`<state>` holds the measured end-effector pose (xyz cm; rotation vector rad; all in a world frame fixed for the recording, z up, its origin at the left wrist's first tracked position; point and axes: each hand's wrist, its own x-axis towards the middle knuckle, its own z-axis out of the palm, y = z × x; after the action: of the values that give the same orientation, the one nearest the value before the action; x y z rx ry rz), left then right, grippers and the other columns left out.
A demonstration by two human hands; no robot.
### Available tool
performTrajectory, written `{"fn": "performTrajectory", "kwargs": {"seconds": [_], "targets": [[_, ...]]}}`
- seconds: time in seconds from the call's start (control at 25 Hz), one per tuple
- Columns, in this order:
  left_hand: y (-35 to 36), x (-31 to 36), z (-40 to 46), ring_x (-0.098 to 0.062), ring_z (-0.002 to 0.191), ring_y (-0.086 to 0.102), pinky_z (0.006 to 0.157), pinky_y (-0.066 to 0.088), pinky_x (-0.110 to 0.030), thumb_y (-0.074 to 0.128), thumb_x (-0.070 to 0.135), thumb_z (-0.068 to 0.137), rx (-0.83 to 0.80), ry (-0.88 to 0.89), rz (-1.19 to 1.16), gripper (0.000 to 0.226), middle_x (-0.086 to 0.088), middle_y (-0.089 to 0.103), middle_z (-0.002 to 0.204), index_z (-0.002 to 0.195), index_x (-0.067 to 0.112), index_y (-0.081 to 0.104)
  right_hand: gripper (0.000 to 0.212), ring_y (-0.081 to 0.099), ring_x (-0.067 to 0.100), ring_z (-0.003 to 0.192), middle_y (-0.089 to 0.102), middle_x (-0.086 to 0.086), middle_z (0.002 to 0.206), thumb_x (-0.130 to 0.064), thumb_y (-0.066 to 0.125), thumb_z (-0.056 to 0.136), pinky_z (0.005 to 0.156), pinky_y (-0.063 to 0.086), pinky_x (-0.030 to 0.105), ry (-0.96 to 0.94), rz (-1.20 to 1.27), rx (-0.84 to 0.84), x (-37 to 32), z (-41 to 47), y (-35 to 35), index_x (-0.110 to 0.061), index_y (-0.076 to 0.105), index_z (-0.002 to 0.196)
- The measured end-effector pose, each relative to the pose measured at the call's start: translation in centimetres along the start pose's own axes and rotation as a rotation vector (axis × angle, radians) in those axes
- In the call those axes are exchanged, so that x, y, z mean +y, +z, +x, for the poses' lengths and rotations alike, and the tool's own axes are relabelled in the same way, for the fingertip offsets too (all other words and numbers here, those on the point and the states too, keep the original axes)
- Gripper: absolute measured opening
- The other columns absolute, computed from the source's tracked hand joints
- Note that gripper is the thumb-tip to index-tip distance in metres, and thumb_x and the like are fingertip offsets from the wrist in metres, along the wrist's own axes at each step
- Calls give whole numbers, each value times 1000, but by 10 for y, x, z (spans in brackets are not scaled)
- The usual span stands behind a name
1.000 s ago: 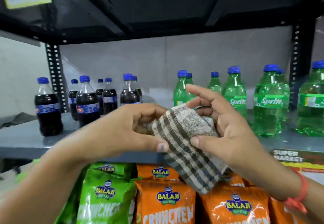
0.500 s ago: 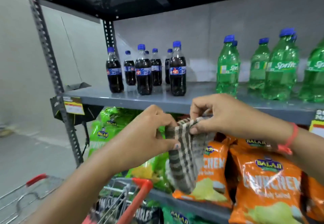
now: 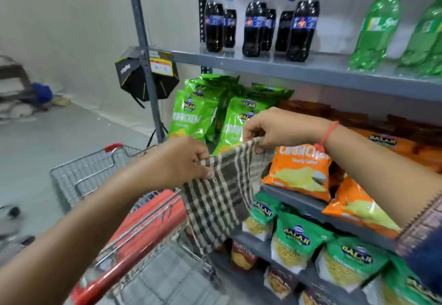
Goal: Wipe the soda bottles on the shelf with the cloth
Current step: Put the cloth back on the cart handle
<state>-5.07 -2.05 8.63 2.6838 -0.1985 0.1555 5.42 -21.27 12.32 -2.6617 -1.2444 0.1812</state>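
Note:
A checked brown and cream cloth (image 3: pixel 222 197) hangs spread out between my two hands, well below the bottle shelf. My left hand (image 3: pixel 184 161) pinches its upper left corner. My right hand (image 3: pixel 267 130) pinches the upper right corner, a red thread on its wrist. Several dark cola bottles (image 3: pixel 254 18) with blue caps stand upright on the grey shelf (image 3: pixel 275 68) above. Green Sprite bottles (image 3: pixel 376 27) stand on the same shelf to their right, partly cut off by the frame edge.
Green (image 3: pixel 191 116) and orange chip bags (image 3: pixel 299 166) fill the shelf under the bottles; more snack bags (image 3: pixel 294 242) lie lower. A wire shopping cart (image 3: pixel 134 228) with red trim stands just left of the shelving. A grey upright post (image 3: pixel 143 53) carries a price tag.
My view has swung down and to the left, so the bottles now sit high in the frame. My hands have pulled the bunched cloth open, and it hangs flat between them.

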Motion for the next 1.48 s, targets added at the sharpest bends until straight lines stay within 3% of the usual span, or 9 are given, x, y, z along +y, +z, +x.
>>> {"fn": "performTrajectory", "kwargs": {"seconds": [0.28,0.4,0.52,0.72,0.84,0.96,1.16,1.28,1.48], "targets": [[51,-62,-26,-10,49,32,41,24,-16,59,13,80,-77,-253,71,27,1,39,56,59,14,43,25,67,30,64,72,19,82,16,50,76,50,48,24,8,-24,-257,-17,77,79,-1,65,88],[68,-93,-28,-10,52,38,49,32,-24,59,10,81,-36,-398,5,19,2,46,59,64,11,50,26,51,18,57,60,3,73,14,52,77,41,37,18,-44,-104,-184,-26,101,108,-7,67,81],[77,-117,-23,-17,59,45,59,42,-29,59,9,81,-5,-494,-39,9,-3,52,66,74,3,59,34,54,25,75,55,2,71,12,48,77,54,40,25,-68,-125,-109,-29,120,132,-19,57,64],[95,-136,-16,-16,60,49,57,48,-30,54,1,81,2,-563,-25,23,-3,56,66,62,13,52,26,61,35,89,64,17,98,5,47,82,67,50,40,-79,-211,-15,-20,133,165,-13,60,94],[102,-141,-17,-22,75,59,78,56,-42,53,3,82,-33,-552,20,9,-13,66,86,83,5,62,22,56,32,97,62,12,101,2,50,84,71,47,40,-133,-300,124,-20,126,177,-10,58,100],[108,-132,-24,-21,94,60,82,54,-37,61,29,81,31,-457,168,29,-4,63,106,108,16,59,20,54,31,93,59,11,102,0,51,84,74,45,40,-224,-327,269,-24,114,179,-7,58,102],[120,-110,-29,-14,68,58,62,52,-28,58,45,78,-286,-411,215,29,4,59,74,85,17,55,45,52,27,115,60,8,122,-18,64,80,98,46,46,-194,-243,-229,-15,92,171,-16,54,123],[128,-115,-26,-24,84,63,70,53,-35,56,31,79,-306,-435,242,24,-3,60,83,93,12,54,43,52,26,115,61,7,123,-5,60,81,95,48,44,-170,-264,-190,-15,93,181,-15,53,122],[137,-120,-26,-23,70,63,60,53,-33,54,29,71,-312,-464,145,21,-3,63,78,85,14,54,20,61,31,96,67,13,104,0,50,86,80,54,41,-140,-386,-299,-21,111,184,-5,61,102]]}}
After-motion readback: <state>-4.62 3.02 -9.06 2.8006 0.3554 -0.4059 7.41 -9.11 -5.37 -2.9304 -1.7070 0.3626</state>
